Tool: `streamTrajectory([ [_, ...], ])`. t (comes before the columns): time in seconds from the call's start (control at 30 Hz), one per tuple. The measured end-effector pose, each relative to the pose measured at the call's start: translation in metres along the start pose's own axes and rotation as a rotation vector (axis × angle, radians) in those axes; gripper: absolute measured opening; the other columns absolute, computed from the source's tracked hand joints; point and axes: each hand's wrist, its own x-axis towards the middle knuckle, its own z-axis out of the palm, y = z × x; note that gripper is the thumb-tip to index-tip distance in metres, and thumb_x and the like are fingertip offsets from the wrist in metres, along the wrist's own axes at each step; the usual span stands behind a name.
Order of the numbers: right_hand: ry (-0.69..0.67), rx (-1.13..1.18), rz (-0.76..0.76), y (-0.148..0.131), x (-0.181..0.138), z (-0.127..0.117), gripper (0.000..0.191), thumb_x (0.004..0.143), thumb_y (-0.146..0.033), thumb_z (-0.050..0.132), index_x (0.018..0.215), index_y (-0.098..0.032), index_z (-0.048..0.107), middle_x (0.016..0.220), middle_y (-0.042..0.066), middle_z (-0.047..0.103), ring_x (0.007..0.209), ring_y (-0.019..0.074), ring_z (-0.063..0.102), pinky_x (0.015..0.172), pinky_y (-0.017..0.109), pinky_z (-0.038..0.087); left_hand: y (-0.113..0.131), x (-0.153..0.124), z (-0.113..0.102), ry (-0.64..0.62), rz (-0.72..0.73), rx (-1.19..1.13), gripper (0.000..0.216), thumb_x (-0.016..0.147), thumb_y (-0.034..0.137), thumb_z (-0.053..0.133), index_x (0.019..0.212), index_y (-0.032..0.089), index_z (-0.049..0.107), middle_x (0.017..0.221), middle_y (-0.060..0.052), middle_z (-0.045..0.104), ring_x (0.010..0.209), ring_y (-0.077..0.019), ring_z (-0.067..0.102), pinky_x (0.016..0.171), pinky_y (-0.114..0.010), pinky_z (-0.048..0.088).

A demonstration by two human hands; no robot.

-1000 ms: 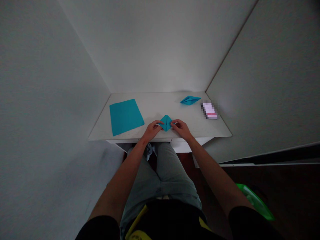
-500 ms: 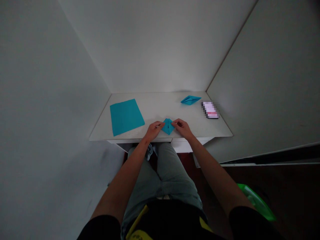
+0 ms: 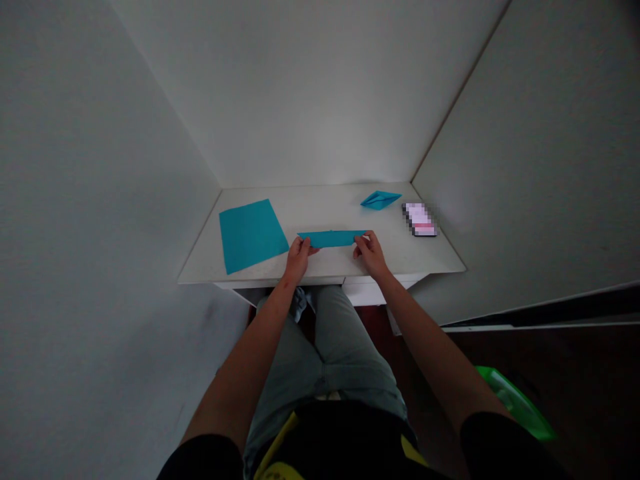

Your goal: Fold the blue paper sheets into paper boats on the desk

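A folded blue paper (image 3: 332, 239), now a long narrow boat-like strip, stretches between my hands near the table's front edge. My left hand (image 3: 299, 258) pinches its left end, thumb on the near face. At the other end my right hand (image 3: 369, 255) grips the paper between thumb and fingers. Left of my left hand lies a flat blue sheet of paper (image 3: 253, 236), its right corner close to my fingers. Farther back on the right rests a folded blue paper boat (image 3: 381, 200) with pointed ends.
The white table (image 3: 320, 200) sits in a nook between walls. A phone (image 3: 421, 220) with a blurred, lit screen lies at the table's right side. On the dark floor at lower right is a bright green object (image 3: 517, 403), partly behind my arm.
The paper in my hands has gone from a small compact diamond to a long narrow strip. My hands have moved apart, the left to the left and the right slightly right.
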Motion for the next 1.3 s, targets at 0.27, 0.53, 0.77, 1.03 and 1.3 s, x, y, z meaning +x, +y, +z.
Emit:
streamTrajectory([
  [0.27,-0.041,0.018,0.026,-0.005,-0.005,0.001,0.056,0.087,-0.077,0.065,0.106,-0.031,0.039,0.073,-0.009,0.057,0.051,0.0127,0.055,0.051,0.028,0.047,0.012,-0.010,0.000,-0.123,0.074,0.193,0.051,0.072,0.055,0.089,0.103,0.020,0.071,0.094,-0.004,0.077,0.092,-0.0229,0.072,0.087,-0.038,0.061],
  [0.53,-0.078,-0.035,0.048,-0.008,-0.009,0.000,0.062,0.073,-0.071,0.085,0.101,-0.029,0.048,0.062,-0.009,0.051,0.047,0.0141,0.047,0.046,0.029,0.038,0.014,-0.011,-0.003,-0.128,0.083,0.359,0.041,0.084,0.062,0.077,0.078,0.021,0.076,0.085,-0.005,0.079,0.091,-0.0274,0.073,0.089,-0.041,0.058],
  [0.77,-0.046,-0.151,0.034,-0.012,-0.007,-0.003,0.059,0.094,-0.085,0.050,0.083,-0.027,0.054,0.054,-0.003,0.052,0.052,0.0185,0.051,0.057,0.034,0.046,0.007,-0.008,-0.002,0.046,0.016,0.179,0.072,0.099,0.082,0.040,0.085,0.018,0.071,0.064,-0.005,0.069,0.070,-0.0219,0.070,0.076,-0.036,0.060],
  [1.03,-0.069,-0.078,-0.060,-0.009,-0.013,-0.003,0.053,0.086,-0.071,0.073,0.112,-0.027,0.061,0.089,-0.001,0.065,0.056,0.0127,0.050,0.053,0.030,0.043,0.013,-0.008,-0.002,0.012,0.070,0.082,0.076,0.097,0.087,0.041,0.112,0.017,0.067,0.066,-0.002,0.065,0.059,-0.0172,0.065,0.059,-0.030,0.056],
  [1.3,-0.155,-0.129,-0.118,-0.011,-0.017,-0.005,0.054,0.085,-0.063,0.082,0.123,-0.028,0.068,0.070,-0.006,0.050,0.058,0.0147,0.046,0.054,0.029,0.040,0.006,-0.007,-0.003,0.042,0.083,0.076,0.076,0.091,0.091,0.049,0.096,0.018,0.066,0.064,-0.002,0.068,0.060,-0.0188,0.069,0.063,-0.031,0.059],
])
